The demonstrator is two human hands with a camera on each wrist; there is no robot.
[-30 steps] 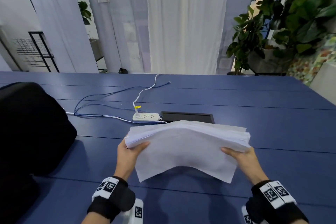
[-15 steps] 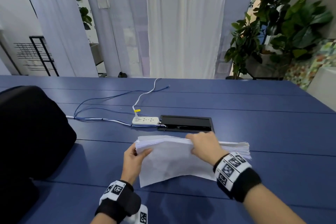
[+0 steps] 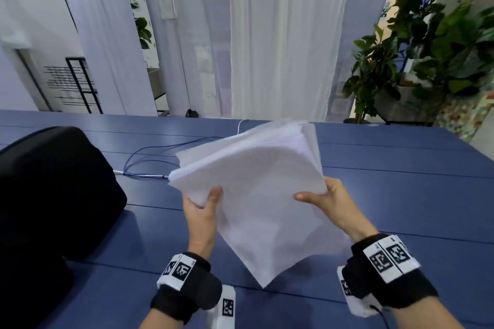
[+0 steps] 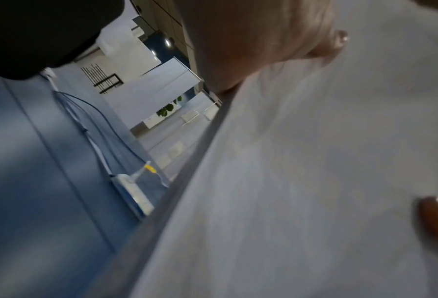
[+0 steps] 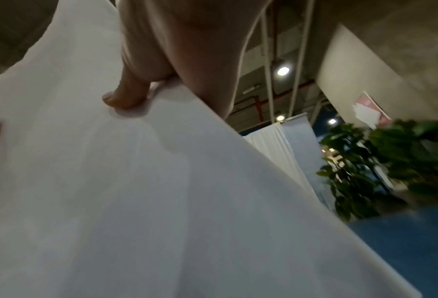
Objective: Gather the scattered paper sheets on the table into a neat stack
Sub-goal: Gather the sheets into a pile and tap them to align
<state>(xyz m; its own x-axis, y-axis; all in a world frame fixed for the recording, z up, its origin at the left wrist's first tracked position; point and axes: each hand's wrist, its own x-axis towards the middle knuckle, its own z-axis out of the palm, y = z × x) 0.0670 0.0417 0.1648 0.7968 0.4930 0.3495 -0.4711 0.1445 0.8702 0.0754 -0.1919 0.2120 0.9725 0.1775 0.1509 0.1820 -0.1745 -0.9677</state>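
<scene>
Above the blue tabletop (image 3: 401, 195), in the head view, the paper stack (image 3: 256, 189) hangs clear of the surface, turned like a diamond: one corner points down toward the person, the opposite corner tilts up and away. The left hand (image 3: 200, 216) pinches the stack's left edge, thumb on top; the right hand (image 3: 328, 203) pinches the right edge the same way. The far edges fan apart, so the sheets are not yet flush. Both hands sit equally near, one on each side.

Seen from the left wrist, the thumb presses the top sheet (image 4: 314, 161) and a power strip (image 4: 133, 193) lies below on the tabletop.

From the right wrist, the thumb lies curled onto the paper's edge (image 5: 187, 181), fingers hidden beneath. Squaring likely needs an edge turned down.
</scene>
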